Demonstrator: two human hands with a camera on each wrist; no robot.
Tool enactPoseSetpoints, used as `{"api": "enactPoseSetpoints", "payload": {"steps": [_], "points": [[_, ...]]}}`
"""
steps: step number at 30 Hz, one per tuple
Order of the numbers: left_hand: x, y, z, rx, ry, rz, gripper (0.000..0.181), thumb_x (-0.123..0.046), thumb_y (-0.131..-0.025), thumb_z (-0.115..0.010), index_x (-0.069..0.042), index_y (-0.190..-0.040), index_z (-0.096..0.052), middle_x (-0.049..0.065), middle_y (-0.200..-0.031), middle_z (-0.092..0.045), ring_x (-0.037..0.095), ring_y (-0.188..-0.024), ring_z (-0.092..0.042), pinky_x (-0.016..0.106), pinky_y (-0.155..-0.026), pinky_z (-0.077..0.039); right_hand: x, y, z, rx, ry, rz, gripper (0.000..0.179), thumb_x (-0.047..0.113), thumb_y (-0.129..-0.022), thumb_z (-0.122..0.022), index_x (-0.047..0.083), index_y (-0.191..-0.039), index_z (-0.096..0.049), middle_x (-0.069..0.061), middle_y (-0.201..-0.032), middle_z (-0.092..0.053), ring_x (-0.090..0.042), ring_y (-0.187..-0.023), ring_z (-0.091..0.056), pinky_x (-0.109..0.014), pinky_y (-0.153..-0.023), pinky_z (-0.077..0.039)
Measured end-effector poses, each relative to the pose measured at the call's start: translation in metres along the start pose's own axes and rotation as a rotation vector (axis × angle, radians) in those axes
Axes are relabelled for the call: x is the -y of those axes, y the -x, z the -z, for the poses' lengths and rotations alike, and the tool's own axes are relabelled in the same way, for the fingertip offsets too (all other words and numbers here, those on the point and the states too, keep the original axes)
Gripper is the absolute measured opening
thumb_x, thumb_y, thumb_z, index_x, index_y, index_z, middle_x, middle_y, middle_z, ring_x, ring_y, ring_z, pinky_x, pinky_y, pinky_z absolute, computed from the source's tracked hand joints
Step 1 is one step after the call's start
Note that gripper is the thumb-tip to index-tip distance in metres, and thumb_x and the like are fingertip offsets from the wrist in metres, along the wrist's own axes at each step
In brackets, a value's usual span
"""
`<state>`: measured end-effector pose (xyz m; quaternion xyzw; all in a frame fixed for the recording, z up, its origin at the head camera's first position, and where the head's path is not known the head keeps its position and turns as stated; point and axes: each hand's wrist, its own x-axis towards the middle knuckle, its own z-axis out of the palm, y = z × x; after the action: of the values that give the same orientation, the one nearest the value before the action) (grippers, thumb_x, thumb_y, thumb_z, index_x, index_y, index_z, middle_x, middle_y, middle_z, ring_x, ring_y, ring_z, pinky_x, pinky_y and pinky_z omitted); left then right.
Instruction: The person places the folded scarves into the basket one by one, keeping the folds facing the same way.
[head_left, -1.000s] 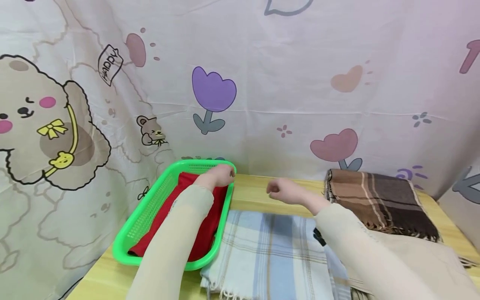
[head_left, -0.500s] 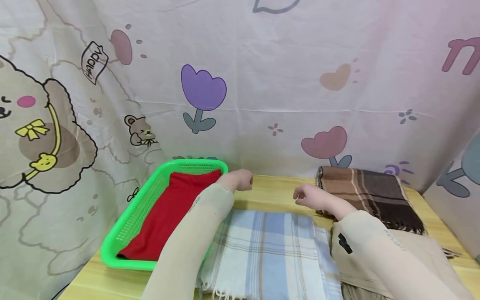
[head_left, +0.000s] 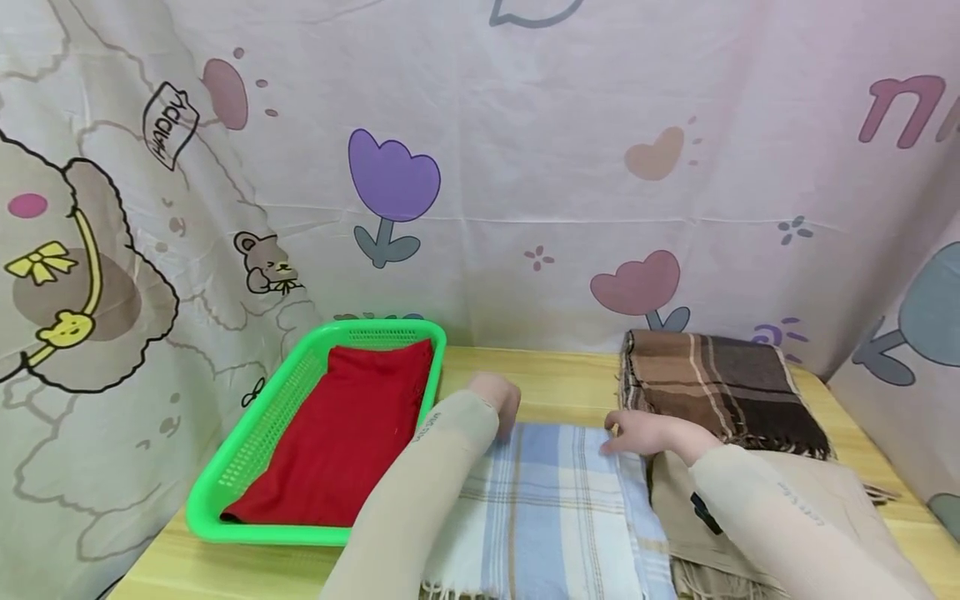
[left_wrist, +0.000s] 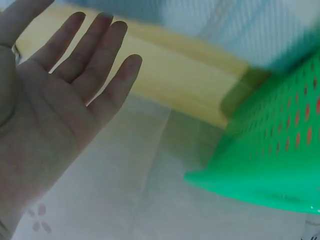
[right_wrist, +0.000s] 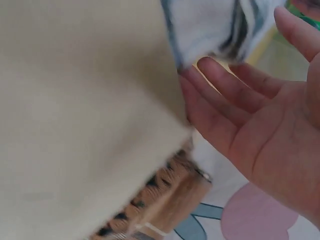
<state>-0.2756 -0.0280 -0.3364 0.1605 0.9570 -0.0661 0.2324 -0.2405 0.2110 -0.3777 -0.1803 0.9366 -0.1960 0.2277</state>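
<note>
A folded blue and white plaid scarf (head_left: pixel 547 500) with a fringe lies on the wooden table. At its far left corner is my left hand (head_left: pixel 498 402), partly hidden by its sleeve. The left wrist view shows that palm (left_wrist: pixel 45 110) bare, fingers spread and nearly straight, apart from the blurred scarf. Over at the far right corner is my right hand (head_left: pixel 651 433). Its outstretched fingers (right_wrist: pixel 245 90) reach the scarf's folded edge (right_wrist: pixel 210 35) in the right wrist view, thumb apart from them. Whether they touch the cloth is hard to tell.
Left of the scarf stands a green plastic basket (head_left: pixel 201 500) holding a folded red cloth (head_left: pixel 352 425). On the right lie a folded beige scarf (head_left: pixel 817 483) and, behind it, a brown plaid scarf (head_left: pixel 705 383). A printed curtain (head_left: pixel 510 317) hangs behind the table (head_left: pixel 555 379).
My left hand has moved right, out from over the basket, and down to the plaid scarf. My right hand has moved right and lowered to the scarf's other far corner. The view has turned slightly right.
</note>
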Motion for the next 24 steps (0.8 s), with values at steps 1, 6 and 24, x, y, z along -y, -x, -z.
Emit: {"api": "enactPoseSetpoints", "payload": {"steps": [1,6,24], "points": [[-0.003,0.0,-0.003,-0.005,-0.01,0.011,0.009,-0.012,-0.071,-0.075,-0.014,-0.069,-0.067,-0.002,-0.088,-0.064,0.018,-0.086,-0.057,0.03,-0.076,-0.051,-0.001,0.0,-0.003,0.005,-0.004,-0.01,0.053,0.03,-0.088,-0.063,-0.006,-0.124,-0.048,-0.019,-0.116,-0.057,-0.031,-0.104,-0.057,-0.044,-0.081,-0.047],[-0.012,0.001,-0.015,-0.02,-0.032,0.046,0.011,-0.011,-0.07,-0.077,-0.014,-0.066,-0.067,0.001,-0.095,-0.067,0.019,-0.094,-0.059,0.031,-0.083,-0.051,0.001,0.0,-0.012,0.01,-0.034,-0.054,0.067,0.031,-0.087,-0.065,-0.012,-0.132,-0.039,-0.03,-0.133,-0.044,-0.044,-0.123,-0.043,-0.053,-0.096,-0.04],[-0.012,-0.005,-0.018,0.0,-0.102,0.037,0.006,-0.017,-0.075,-0.077,-0.013,-0.074,-0.072,-0.001,-0.094,-0.068,0.017,-0.094,-0.061,0.028,-0.084,-0.051,0.012,-0.005,0.008,-0.033,-0.213,-0.105,0.038,0.015,-0.077,-0.069,-0.004,-0.109,-0.061,-0.017,-0.098,-0.062,-0.009,-0.048,-0.037,-0.026,-0.042,-0.041]]}}
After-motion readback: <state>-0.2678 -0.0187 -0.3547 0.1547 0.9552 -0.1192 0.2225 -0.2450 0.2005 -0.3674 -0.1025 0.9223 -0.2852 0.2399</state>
